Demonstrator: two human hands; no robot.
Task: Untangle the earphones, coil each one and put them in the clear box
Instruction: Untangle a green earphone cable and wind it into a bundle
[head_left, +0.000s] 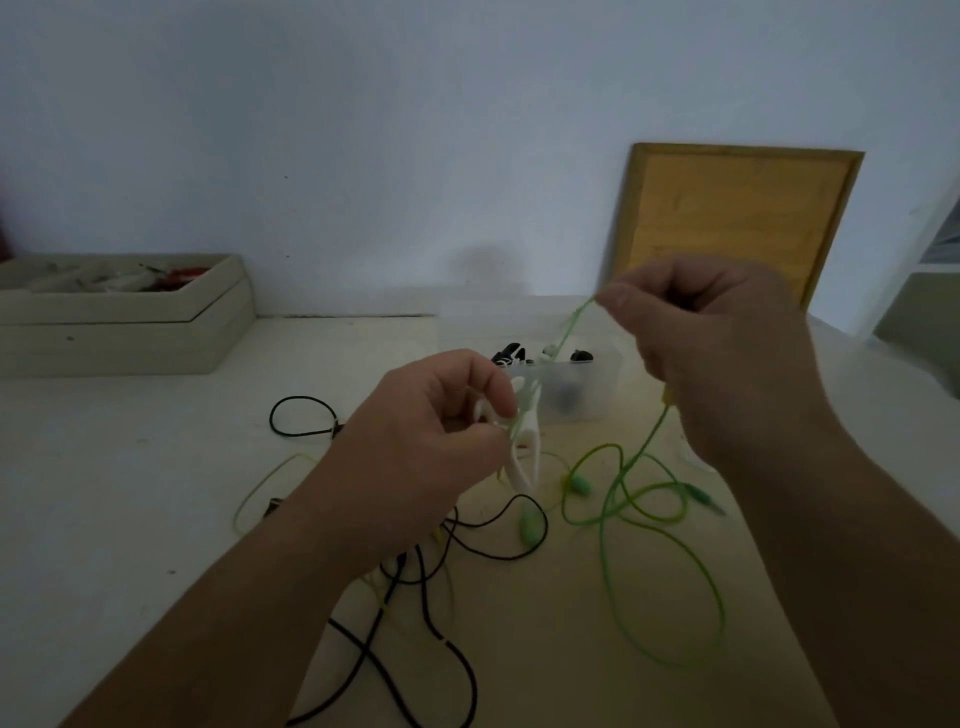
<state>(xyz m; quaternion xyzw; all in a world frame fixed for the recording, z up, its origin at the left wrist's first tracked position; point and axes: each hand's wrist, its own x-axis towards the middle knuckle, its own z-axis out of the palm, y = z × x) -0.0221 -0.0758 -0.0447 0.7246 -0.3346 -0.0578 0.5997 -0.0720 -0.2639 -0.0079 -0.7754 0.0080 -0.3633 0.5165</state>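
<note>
My right hand (711, 343) is raised and pinches the green earphone cable (613, 499), which runs taut down to my left hand (431, 431). My left hand grips a white flat cable (524, 457) together with that green strand. The rest of the green cable lies in loose loops on the table, with its earbuds (579, 486) and plug (701, 496) near the middle. Black earphone cables (447, 639) sprawl tangled under my left forearm. The clear box (576, 387) stands behind my hands and holds dark and white earphones.
A beige tray (130, 317) with mixed items sits at the back left. A wooden framed board (737, 218) leans on the wall at the back right. A small black cable loop (301, 415) lies left of the box. The table edge runs along the right.
</note>
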